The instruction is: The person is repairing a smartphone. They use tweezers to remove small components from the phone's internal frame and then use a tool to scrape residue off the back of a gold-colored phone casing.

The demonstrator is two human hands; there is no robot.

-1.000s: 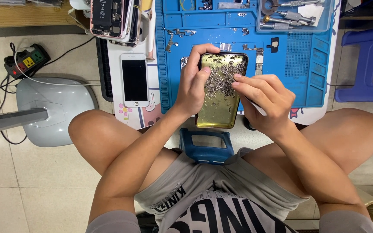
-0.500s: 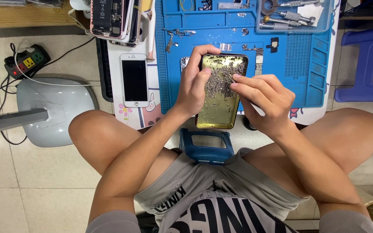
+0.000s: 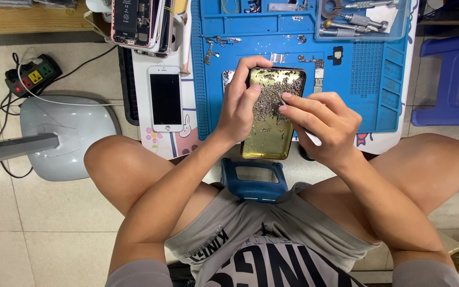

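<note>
Two hands | left hand (image 3: 240, 109) grips gold tray (image 3: 269, 138) | right hand (image 3: 322, 125) pinches tweezers (image 3: 309, 135)

White slab phone with a dark, unlit rectangular screen (image 3: 166, 99): lies flat, face up, just left of the blue rubber work mat (image 3: 378, 90), long side parallel to the mat's left edge. Opened pink-rimmed phone body with a black battery panel (image 3: 129, 21): beyond the white phone, off the mat's upper-left corner, resting on a stack. Its label is too small to tell.
</note>
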